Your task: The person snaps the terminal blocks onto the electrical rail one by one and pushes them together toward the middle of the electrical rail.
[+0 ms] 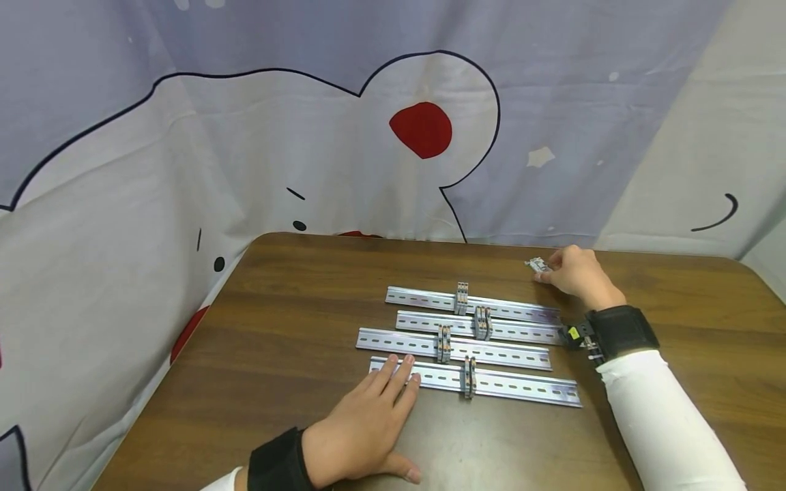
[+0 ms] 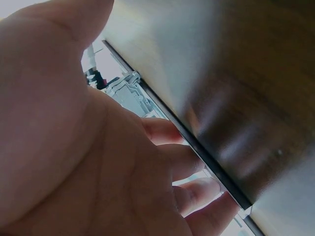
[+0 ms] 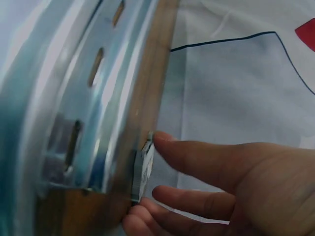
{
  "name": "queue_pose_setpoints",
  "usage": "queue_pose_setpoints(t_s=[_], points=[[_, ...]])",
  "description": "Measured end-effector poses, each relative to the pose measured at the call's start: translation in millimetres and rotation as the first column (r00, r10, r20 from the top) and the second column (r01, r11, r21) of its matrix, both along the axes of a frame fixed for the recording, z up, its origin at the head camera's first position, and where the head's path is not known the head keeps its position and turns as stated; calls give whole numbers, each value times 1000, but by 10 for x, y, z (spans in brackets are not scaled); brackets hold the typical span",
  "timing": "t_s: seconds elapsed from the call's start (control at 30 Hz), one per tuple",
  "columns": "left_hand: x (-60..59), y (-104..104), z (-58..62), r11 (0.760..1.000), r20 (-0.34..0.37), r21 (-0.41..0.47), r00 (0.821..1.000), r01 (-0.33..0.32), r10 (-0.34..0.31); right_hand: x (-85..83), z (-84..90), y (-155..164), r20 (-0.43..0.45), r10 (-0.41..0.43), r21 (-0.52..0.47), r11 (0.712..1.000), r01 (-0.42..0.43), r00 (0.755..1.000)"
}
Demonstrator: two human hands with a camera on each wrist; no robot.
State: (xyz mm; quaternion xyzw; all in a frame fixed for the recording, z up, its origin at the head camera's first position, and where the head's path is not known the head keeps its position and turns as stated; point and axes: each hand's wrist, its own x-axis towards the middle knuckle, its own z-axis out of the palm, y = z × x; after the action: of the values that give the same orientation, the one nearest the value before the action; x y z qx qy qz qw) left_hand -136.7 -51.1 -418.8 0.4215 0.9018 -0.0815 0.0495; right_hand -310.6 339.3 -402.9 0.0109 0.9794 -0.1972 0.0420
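Observation:
Far back on the right of the table, my right hand [image 1: 580, 276] has its thumb and fingers at the edges of a small grey terminal block [image 1: 537, 265]. The right wrist view shows this block [image 3: 142, 169] pinched low, close to the tabletop. My left hand [image 1: 368, 423] lies with straight fingers across the left end of the nearest slotted metal DIN rail [image 1: 522, 389]. In the left wrist view the fingers [image 2: 179, 160] reach the rail's edge, and a clipped-on terminal block [image 2: 130, 96] shows beyond the palm.
Several DIN rails lie roughly parallel, among them the farthest rail [image 1: 417, 297] and a longer middle one [image 1: 393, 339]. Each carries grey terminal blocks [image 1: 462, 299] near its middle. The wooden table [image 1: 295, 300] ends at a printed curtain [image 1: 245, 150].

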Motion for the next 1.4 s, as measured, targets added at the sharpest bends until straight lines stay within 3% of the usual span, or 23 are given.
queue_pose_setpoints(t_s=[0.3,0.53,0.8,1.17,1.4], points=[[-4,-3,-22,1000,2,7,1000,-1,1,-41,-67,20,-60,11,22,1000,-10,998],[-15,6,-10,1000,0,7,1000,1,-1,-38,-44,63,-41,10,-35,999,-11,999],[-41,25,-28,1000,-19,9,1000,6,-6,-12,-16,34,-65,22,-19,1000,-23,998],[-49,32,-19,1000,-30,-4,1000,2,-2,241,167,-77,-84,78,-123,989,-88,993],[-42,30,-14,1000,-23,2,1000,2,-2,451,333,-178,-146,140,-23,989,-144,979]])
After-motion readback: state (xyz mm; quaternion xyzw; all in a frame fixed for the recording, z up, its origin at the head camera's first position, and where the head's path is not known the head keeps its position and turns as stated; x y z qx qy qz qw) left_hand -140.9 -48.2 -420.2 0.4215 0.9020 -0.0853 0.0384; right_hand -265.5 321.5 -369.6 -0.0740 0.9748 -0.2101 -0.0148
